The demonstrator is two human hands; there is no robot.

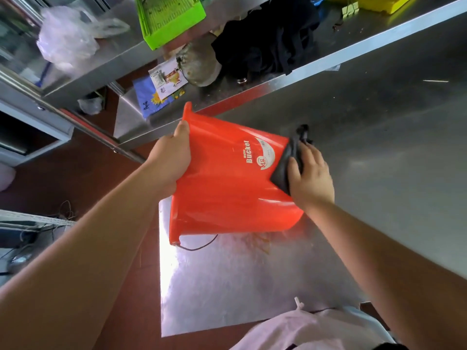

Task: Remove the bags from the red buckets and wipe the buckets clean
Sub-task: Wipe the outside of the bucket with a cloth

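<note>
A red bucket [227, 188] with a white label lies tipped on its side on the steel table [379, 147], its rim to the left and its base to the right. My left hand [171, 157] grips the rim, thumb on the outside. My right hand [309, 173] presses a dark cloth [288, 160] against the bucket's base end. The bucket's thin wire handle hangs below the rim. Its inside is hidden from me.
A steel shelf behind holds a green crate [169, 16], a clear plastic bag [65, 39], a black cloth pile [267, 39] and a grey sack [199, 66]. Printed packets [161, 87] lie on a lower shelf. The table's left edge drops to red floor.
</note>
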